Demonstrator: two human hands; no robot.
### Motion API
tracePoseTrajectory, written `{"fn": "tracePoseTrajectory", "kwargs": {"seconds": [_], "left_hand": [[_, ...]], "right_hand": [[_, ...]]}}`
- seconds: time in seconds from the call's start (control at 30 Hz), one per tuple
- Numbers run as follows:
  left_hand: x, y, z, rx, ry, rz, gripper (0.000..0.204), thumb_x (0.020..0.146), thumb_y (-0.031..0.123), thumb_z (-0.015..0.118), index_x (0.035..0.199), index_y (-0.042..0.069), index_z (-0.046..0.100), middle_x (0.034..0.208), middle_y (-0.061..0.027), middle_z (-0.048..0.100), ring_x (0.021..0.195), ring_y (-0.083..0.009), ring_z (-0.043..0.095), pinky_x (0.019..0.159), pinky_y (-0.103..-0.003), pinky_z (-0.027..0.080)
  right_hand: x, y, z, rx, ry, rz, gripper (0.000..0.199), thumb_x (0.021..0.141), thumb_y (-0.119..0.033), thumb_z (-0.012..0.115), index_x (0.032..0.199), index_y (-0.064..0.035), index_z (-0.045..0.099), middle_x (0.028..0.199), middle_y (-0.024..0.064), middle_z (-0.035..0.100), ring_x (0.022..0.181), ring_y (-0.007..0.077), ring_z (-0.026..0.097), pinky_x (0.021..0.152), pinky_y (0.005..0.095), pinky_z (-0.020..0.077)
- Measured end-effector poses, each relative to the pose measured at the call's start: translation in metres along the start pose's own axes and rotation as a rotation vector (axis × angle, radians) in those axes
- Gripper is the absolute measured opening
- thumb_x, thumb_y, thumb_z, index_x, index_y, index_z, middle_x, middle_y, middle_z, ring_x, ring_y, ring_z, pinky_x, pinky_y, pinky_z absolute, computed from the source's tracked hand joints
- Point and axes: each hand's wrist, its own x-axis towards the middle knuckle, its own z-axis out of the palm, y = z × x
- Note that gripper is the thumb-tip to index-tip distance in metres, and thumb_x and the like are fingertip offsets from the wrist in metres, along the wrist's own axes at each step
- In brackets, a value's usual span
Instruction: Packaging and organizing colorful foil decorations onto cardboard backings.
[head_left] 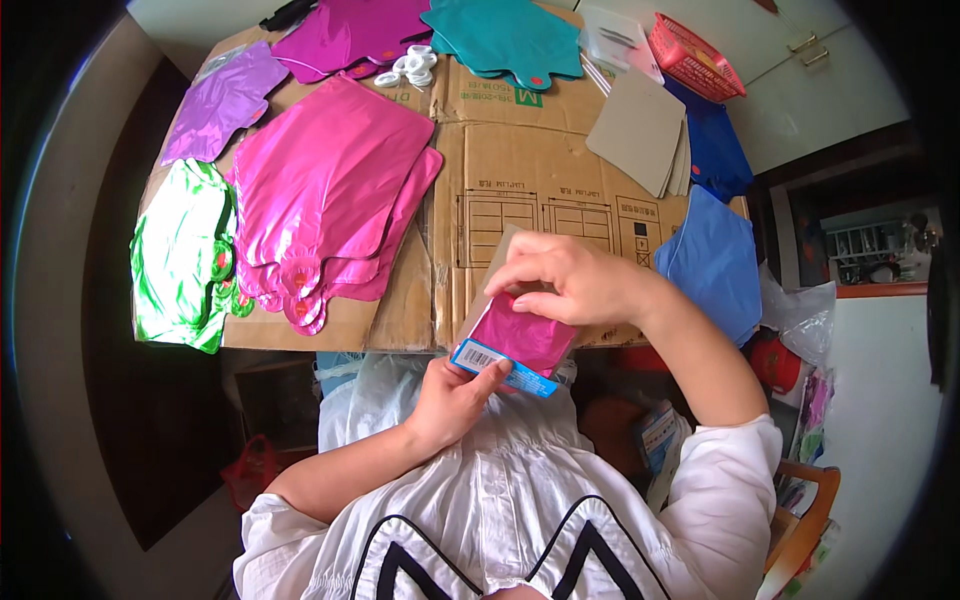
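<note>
At the table's near edge I hold a small packet with a blue printed label strip (500, 366) and folded pink foil (528, 335), backed by a grey card (485, 300). My left hand (462, 398) grips its lower end, thumb across the blue strip. Over the top of the packet, my right hand (570, 283) is closed with thumb and fingers at the pink foil's upper edge; its fingertips partly hide what they pinch. Left of the packet lies a stack of flat pink foil balloons (330, 190).
Cardboard (520, 150) covers the table. Flat foil balloons lie around it: green (180, 255), purple (220, 100), magenta (350, 35), teal (510, 45) and blue (715, 260). White ribbon rolls (412, 66), grey cards (637, 130) and a red basket (695, 55) sit toward the back.
</note>
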Motion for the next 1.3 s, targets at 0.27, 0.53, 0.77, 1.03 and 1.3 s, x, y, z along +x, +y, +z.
{"fn": "tracePoseTrajectory", "kwargs": {"seconds": [0.27,0.53,0.77,1.03,1.3], "left_hand": [[0.002,-0.011,-0.01,0.08,-0.018,-0.043,0.018,0.097,0.012,0.063,0.105,-0.003,0.068,0.095,-0.0044,0.071,0.084,-0.0105,0.065,0.079,-0.029,0.053],[0.002,-0.003,-0.007,0.085,-0.058,-0.041,0.017,0.098,0.013,0.062,0.098,-0.001,0.071,0.087,-0.0021,0.071,0.078,-0.0074,0.062,0.074,-0.025,0.05],[0.002,0.0,-0.004,0.027,-0.053,-0.078,0.018,0.097,0.015,0.063,0.098,-0.002,0.071,0.089,-0.0026,0.071,0.08,-0.0072,0.062,0.074,-0.025,0.05],[0.005,-0.008,-0.004,-0.082,-0.035,-0.066,0.017,0.099,0.01,0.059,0.103,-0.004,0.068,0.097,-0.0051,0.071,0.089,-0.0097,0.064,0.078,-0.026,0.052],[0.003,-0.006,0.006,-0.101,0.049,-0.025,0.018,0.099,0.008,0.058,0.11,-0.003,0.065,0.104,-0.0051,0.069,0.092,-0.0091,0.063,0.079,-0.025,0.053]], "right_hand": [[0.044,-0.013,-0.027,0.0,-0.547,0.206,0.022,0.075,-0.012,0.074,0.09,-0.0007,0.062,0.078,0.0096,0.063,0.073,0.0237,0.061,0.067,0.0371,0.0485],[0.065,-0.026,-0.024,-0.276,-0.691,0.402,0.016,0.073,-0.012,0.076,0.079,-0.0008,0.065,0.074,0.0126,0.066,0.073,0.0295,0.065,0.065,0.0399,0.0498],[0.051,-0.034,-0.021,-0.634,-0.481,0.239,0.025,0.074,-0.014,0.077,0.088,0.0009,0.064,0.085,0.0149,0.067,0.085,0.032,0.065,0.073,0.0421,0.052],[-0.035,-0.042,0.058,-0.568,0.082,-0.164,0.073,0.078,-0.032,0.072,0.136,0.0028,0.049,0.142,0.0193,0.047,0.136,0.033,0.042,0.114,0.0486,0.0299],[-0.036,-0.015,0.076,-0.502,0.053,-0.051,0.106,0.071,-0.054,0.075,0.152,-0.0028,0.027,0.159,0.0214,0.02,0.148,0.0366,0.019,0.12,0.0522,0.013]]}}
